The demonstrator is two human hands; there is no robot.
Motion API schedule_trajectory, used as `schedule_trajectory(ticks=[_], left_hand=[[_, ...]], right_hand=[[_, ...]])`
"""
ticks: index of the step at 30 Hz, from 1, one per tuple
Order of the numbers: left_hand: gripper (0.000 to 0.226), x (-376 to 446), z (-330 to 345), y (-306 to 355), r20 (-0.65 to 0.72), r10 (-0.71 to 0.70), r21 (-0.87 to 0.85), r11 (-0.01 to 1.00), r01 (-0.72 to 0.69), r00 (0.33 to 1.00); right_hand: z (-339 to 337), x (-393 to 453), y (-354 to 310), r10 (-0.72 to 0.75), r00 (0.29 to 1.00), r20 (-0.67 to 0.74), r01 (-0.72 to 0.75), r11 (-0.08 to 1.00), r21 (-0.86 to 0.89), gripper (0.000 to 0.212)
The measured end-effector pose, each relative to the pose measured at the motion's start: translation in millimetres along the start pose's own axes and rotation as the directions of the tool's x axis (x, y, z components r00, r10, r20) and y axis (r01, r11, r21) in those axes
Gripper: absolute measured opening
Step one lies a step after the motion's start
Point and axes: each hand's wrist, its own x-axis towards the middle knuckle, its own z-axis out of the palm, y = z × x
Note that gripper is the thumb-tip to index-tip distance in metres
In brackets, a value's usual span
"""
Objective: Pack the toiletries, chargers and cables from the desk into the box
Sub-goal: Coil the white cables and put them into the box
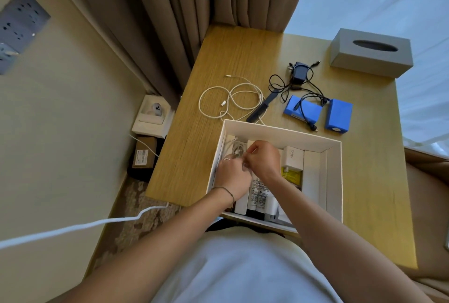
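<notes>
Box (332,176), white and open-topped, sits at the desk's (194,156) near edge, right in front of you. Both your hands are down in its left end: your left hand (230,176) and right hand (263,156) are pinching a coiled white cable (237,150) between curled fingers, fingertips almost meeting. Beside them in the box lie two tubes (258,193) and a white 120W charger (294,158), with a yellow packet (291,176) just in front of it. Out on the desk, beyond the box's far wall, a loose white cable (228,98) loops; a dark comb (262,107) lies beside it, touching the box's far edge. Further right sit a black adapter (298,73) with tangled leads and two blue battery packs (318,113). A grey tissue box (370,52) stands at the far right corner.
</notes>
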Motion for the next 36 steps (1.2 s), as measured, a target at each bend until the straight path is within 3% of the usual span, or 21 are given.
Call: schedule_trajectory(ticks=[6, 12, 15, 20, 23, 26, 28, 32, 34, 36], left_hand=[[0.061, -15.6, 3.5, 13.0, -0.019, -0.096, -0.308, 0.948, 0.085, 0.995], [0.074, -20.7, 2.9, 19.3, 0.066, -0.180, -0.321, 0.927, 0.192, 0.981], [0.070, -17.5, 4.5, 17.8, 0.055, -0.203, -0.341, 0.916, 0.210, 0.978], [0.059, -10.0, 8.1, 11.7, 0.058, -0.223, -0.325, 0.917, 0.230, 0.973], [0.063, -9.2, 11.5, 10.0, 0.066, -0.157, -0.263, 0.950, 0.169, 0.985], [0.060, -11.3, 16.6, 8.0, 0.073, -0.087, -0.126, 0.987, 0.096, 0.993], [0.051, -13.2, 19.7, 5.3, 0.076, -0.010, -0.053, 0.998, 0.014, 0.997], [0.034, -12.6, 23.6, 4.5, 0.184, 0.021, 0.065, 0.997, -0.034, 0.983], [0.045, -8.5, 26.2, 2.9, 0.285, -0.014, 0.225, 0.973, -0.053, 0.958], [0.064, -5.8, 26.6, 1.2, 0.327, -0.029, 0.363, 0.927, -0.097, 0.944]], right_hand=[[5.7, 6.2, -9.9, -0.140, 0.990, 0.022, 0.141, 0.949, -0.283, 0.016], [13.6, 5.6, -11.6, -0.256, 0.956, 0.141, 0.292, 0.840, -0.458, 0.019], [12.8, 6.9, -9.1, -0.234, 0.957, 0.169, 0.285, 0.865, -0.413, 0.021], [-3.3, 4.1, 9.6, -0.192, 0.977, 0.094, 0.195, 0.980, -0.031, 0.023], [-14.9, -1.7, 18.3, -0.249, 0.965, 0.087, 0.254, 0.965, -0.060, 0.031], [-23.2, -6.4, 20.9, -0.488, 0.870, 0.067, 0.492, 0.853, -0.173, 0.048], [-25.2, -5.3, 20.3, -0.588, 0.798, 0.133, 0.600, 0.756, -0.261, 0.061], [-25.0, 4.3, 14.1, -0.583, 0.714, 0.387, 0.699, 0.564, -0.441, 0.074], [-26.9, 8.9, 14.1, -0.553, 0.682, 0.479, 0.730, 0.472, -0.494, 0.072], [-32.0, 11.9, 17.2, -0.558, 0.672, 0.487, 0.736, 0.423, -0.529, 0.066]])
